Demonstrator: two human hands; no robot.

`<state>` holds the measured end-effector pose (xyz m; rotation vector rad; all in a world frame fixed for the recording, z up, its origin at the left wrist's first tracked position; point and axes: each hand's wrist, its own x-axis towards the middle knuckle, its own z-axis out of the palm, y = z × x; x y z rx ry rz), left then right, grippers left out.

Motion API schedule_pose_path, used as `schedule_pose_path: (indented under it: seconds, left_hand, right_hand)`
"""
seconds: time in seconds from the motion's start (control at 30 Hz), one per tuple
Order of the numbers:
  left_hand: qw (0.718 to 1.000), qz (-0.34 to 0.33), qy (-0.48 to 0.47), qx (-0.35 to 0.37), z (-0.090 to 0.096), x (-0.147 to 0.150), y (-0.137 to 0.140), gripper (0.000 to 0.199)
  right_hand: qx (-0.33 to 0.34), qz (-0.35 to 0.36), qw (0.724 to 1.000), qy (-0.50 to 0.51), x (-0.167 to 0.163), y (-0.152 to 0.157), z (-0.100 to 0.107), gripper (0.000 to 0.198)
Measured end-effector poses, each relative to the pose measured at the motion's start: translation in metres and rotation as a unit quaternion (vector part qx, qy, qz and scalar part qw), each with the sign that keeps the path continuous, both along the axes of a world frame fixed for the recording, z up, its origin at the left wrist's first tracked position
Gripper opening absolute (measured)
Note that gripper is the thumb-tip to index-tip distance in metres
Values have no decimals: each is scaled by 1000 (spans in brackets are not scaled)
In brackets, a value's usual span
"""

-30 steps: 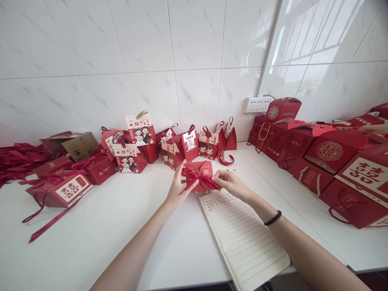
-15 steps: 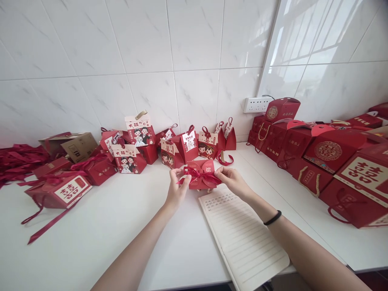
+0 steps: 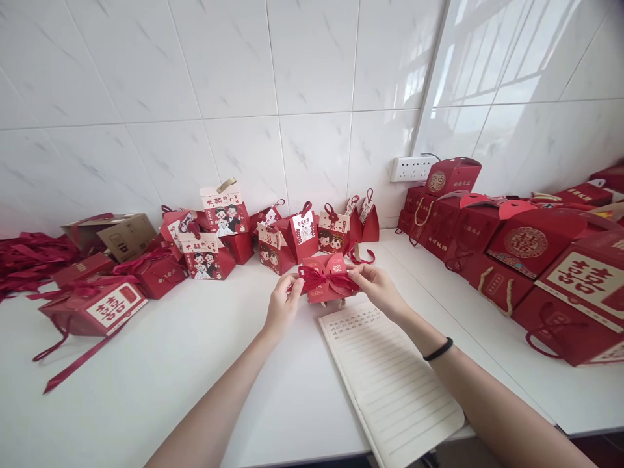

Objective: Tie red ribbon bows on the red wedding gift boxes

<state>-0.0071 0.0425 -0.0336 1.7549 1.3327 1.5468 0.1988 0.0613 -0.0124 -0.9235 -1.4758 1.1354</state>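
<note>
A small red gift box (image 3: 324, 288) with a red ribbon bow (image 3: 325, 278) across its top is held just above the white counter (image 3: 160, 383). My left hand (image 3: 283, 303) grips the box's left side and pinches the ribbon's left end. My right hand (image 3: 375, 285) pinches the ribbon's right end at the box's right side. A black band circles my right wrist. An open lined notebook (image 3: 390, 383) lies right below the box, under my right forearm.
Several small red gift boxes with cartoon couples (image 3: 273, 237) stand along the tiled wall. Larger red boxes (image 3: 526, 253) fill the right counter. At the left lie flat red boxes (image 3: 97, 305), a cardboard box (image 3: 121, 234) and a ribbon heap (image 3: 24, 257). A power strip (image 3: 408, 169) hangs on the wall.
The box has turned so its bowed top faces up more and has risen a little. Both hands shifted slightly inward on the ribbon ends.
</note>
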Motion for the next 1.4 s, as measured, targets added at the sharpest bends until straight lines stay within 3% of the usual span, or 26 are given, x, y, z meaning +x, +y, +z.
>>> schedule_pose_path:
  seconds: [0.5,0.9,1.13,1.4]
  left_hand:
    - [976,-73,-184,-95,1,1,0,41]
    - [990,-28,-122,-63,-9,-7,7,38]
    - [986,-84,-138,-51,-1,-5,-1,31]
    - [1000,21,1,-15,10,-1,-7,22]
  right_hand:
    - [-22,-42,998,31,2,5,-3,58]
    - [-31,-39,996,69,4,7,-4,55]
    - [-43,-39,995,76,3,4,-1,54]
    - [-36,-38,997,54,1,-1,0,52]
